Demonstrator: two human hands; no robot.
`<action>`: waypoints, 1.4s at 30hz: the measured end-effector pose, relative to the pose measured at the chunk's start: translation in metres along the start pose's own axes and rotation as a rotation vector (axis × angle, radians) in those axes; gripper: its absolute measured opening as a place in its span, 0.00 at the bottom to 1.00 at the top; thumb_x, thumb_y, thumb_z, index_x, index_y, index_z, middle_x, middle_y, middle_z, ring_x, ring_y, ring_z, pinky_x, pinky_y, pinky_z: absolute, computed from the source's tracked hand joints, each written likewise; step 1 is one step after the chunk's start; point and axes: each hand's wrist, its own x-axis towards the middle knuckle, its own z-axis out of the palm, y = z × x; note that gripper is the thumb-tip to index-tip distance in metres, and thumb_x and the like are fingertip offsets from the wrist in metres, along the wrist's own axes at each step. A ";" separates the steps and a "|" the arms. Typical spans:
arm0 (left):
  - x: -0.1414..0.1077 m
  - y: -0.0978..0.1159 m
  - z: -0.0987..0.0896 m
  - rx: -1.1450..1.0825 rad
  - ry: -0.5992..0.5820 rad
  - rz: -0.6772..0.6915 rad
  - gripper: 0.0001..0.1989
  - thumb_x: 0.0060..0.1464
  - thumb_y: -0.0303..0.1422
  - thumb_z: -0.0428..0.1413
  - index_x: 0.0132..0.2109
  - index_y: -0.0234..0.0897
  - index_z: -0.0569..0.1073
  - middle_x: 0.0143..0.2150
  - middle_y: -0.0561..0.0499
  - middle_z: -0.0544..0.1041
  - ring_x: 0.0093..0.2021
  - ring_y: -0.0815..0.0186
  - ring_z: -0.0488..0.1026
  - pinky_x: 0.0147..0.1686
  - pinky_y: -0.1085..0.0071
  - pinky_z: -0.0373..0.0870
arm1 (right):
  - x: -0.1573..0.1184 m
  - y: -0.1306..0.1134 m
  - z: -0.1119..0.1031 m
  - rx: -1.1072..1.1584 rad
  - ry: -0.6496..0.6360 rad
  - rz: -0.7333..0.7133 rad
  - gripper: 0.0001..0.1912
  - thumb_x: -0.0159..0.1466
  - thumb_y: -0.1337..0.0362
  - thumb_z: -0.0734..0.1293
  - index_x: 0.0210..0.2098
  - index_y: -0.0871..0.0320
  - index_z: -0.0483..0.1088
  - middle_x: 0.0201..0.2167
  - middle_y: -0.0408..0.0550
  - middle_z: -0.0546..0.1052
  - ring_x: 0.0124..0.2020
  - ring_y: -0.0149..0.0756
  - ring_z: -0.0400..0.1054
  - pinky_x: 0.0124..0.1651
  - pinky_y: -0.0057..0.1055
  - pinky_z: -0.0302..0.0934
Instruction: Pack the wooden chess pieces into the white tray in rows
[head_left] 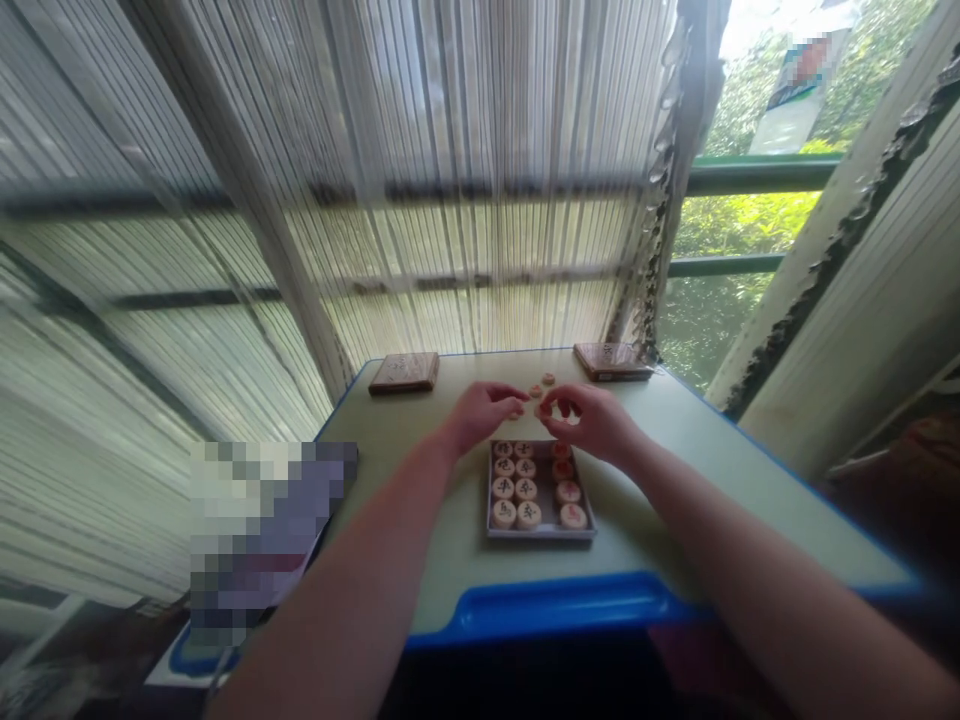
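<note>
An open shallow box on the table holds round wooden Chinese chess pieces: two columns with black characters on its left, one column with red characters on its right. A bare strip of box floor lies between them. Beyond the box, my right hand pinches a Chinese chess piece between thumb and fingers. Close by on the left, my left hand has thumb and forefinger closed at a pale piece, partly hidden by the fingers. Two loose pieces lie just past the hands.
The pale green table has a blue raised edge at the front. A brown flat box stands at the back left, another wrapped flat box at the back right. Sheer curtains hang behind. A blurred-out item is at left.
</note>
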 end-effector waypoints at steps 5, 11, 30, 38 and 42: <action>0.002 -0.012 0.002 0.172 0.029 0.065 0.12 0.45 0.31 0.52 0.35 0.34 0.78 0.29 0.50 0.78 0.32 0.67 0.72 0.34 0.73 0.67 | -0.002 0.000 -0.005 -0.013 -0.181 0.077 0.10 0.52 0.58 0.66 0.30 0.58 0.72 0.20 0.41 0.67 0.20 0.26 0.57 0.23 0.24 0.50; 0.004 -0.016 0.007 0.340 -0.007 0.060 0.14 0.45 0.31 0.49 0.34 0.34 0.78 0.29 0.51 0.78 0.31 0.66 0.73 0.33 0.73 0.67 | -0.003 -0.010 -0.012 -0.099 -0.358 0.100 0.11 0.51 0.56 0.66 0.29 0.56 0.73 0.21 0.43 0.71 0.22 0.28 0.60 0.23 0.24 0.49; 0.005 -0.009 0.013 0.459 -0.092 0.015 0.15 0.43 0.26 0.47 0.31 0.35 0.78 0.28 0.51 0.78 0.31 0.68 0.72 0.35 0.74 0.67 | -0.001 -0.026 -0.009 -0.202 -0.554 0.274 0.10 0.50 0.56 0.66 0.28 0.54 0.74 0.23 0.42 0.74 0.23 0.29 0.63 0.23 0.25 0.49; 0.006 -0.011 0.013 0.525 -0.093 0.044 0.14 0.43 0.26 0.47 0.31 0.36 0.78 0.28 0.51 0.78 0.31 0.67 0.72 0.34 0.74 0.66 | 0.000 -0.036 -0.007 -0.366 -0.584 0.283 0.09 0.48 0.56 0.64 0.26 0.51 0.73 0.23 0.42 0.74 0.23 0.32 0.62 0.22 0.27 0.47; 0.005 -0.010 0.012 0.548 -0.099 0.070 0.14 0.43 0.27 0.47 0.31 0.36 0.78 0.28 0.51 0.78 0.31 0.67 0.72 0.34 0.74 0.66 | 0.001 -0.042 -0.006 -0.439 -0.592 0.304 0.11 0.48 0.56 0.64 0.28 0.50 0.74 0.25 0.44 0.74 0.25 0.35 0.64 0.23 0.28 0.47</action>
